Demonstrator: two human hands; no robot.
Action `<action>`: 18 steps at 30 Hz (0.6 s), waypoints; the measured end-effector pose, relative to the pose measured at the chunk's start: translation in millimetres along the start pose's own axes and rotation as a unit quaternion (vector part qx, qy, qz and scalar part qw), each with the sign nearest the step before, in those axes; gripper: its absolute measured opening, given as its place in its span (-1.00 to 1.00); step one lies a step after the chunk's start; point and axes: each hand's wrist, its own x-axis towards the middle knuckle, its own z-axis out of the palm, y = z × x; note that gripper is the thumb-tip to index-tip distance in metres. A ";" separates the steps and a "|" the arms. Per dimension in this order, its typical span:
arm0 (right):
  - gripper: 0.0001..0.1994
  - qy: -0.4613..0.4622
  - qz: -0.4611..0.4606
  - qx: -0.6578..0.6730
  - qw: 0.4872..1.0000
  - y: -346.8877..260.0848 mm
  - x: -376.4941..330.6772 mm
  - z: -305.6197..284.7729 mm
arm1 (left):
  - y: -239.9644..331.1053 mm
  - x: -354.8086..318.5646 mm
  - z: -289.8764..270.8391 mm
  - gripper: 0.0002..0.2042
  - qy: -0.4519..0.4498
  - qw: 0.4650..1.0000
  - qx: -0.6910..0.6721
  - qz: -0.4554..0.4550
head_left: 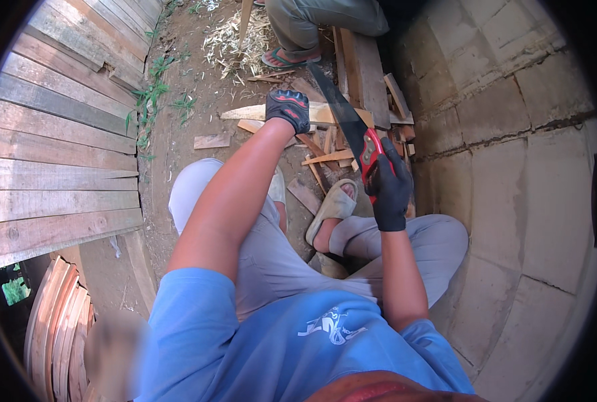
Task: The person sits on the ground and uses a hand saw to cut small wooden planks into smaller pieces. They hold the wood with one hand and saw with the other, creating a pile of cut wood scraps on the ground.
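My left hand (288, 111), in a black and red glove, is closed around a pale piece of wood (246, 112). This wood tapers to a point at its left end and lies crosswise in front of me. A black glove also covers my right hand (388, 187), which grips the red handle of a hand saw (342, 110). The saw's dark blade slants up and to the left, crossing over the wood near its right end. Whether the teeth touch the wood I cannot tell.
Wood offcuts (328, 153) lie scattered under and beside the piece. A thick timber beam (367, 77) runs away from me on the right. Ahead are wood shavings (239, 43) and another person's sandalled foot (291, 58). A plank wall (57, 161) stands left, a block wall (499, 187) right.
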 end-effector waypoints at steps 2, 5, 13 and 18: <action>-0.60 -0.005 -0.023 -0.046 0.999 4.6 -7.6 -10.9 | 1.6 1.1 -0.8 -0.65 0.005 1.000 0.000 0.004; -0.58 0.000 0.008 -0.020 1.000 -6.5 -29.3 -23.1 | -3.5 1.4 4.8 -0.65 0.017 1.000 -0.002 0.001; -0.57 0.008 0.053 -0.039 0.998 -29.0 -87.9 -69.9 | -5.5 0.4 10.1 -0.70 0.028 0.999 -0.011 0.010; -0.57 0.005 0.004 0.020 1.000 2.1 -24.4 -10.5 | -3.0 -3.1 6.1 -0.72 0.038 0.999 -0.019 0.018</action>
